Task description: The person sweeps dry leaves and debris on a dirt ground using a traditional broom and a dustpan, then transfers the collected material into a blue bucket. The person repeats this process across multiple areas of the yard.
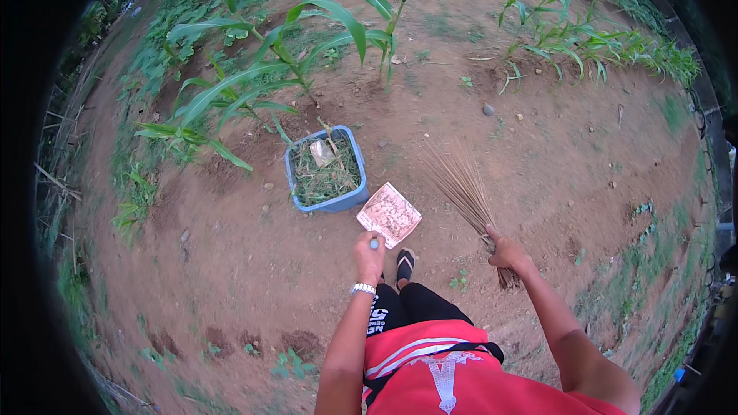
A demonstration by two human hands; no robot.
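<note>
My left hand (370, 251) is closed around the upright handle of a pink dustpan (394, 214), just in front of my feet. Soil and bits of debris are scattered over the pan's surface. Out to the right, my right hand (507, 252) grips a stick broom (470, 193) near its bound end. Its thin bristles fan forward over the bare soil. Beyond the dustpan stands a blue plastic bin (358, 155), filled with cut grass and weeds (326, 181). A pale crumpled scrap (322, 153) lies on top of them.
Tall corn plants (288, 60) grow close behind the bin, their leaves reaching toward it. More grassy plants (576, 46) stand at the upper right. A grey stone (488, 109) and small weeds (459, 281) dot the soil (259, 276). A low concrete edging (715, 132) runs along the right.
</note>
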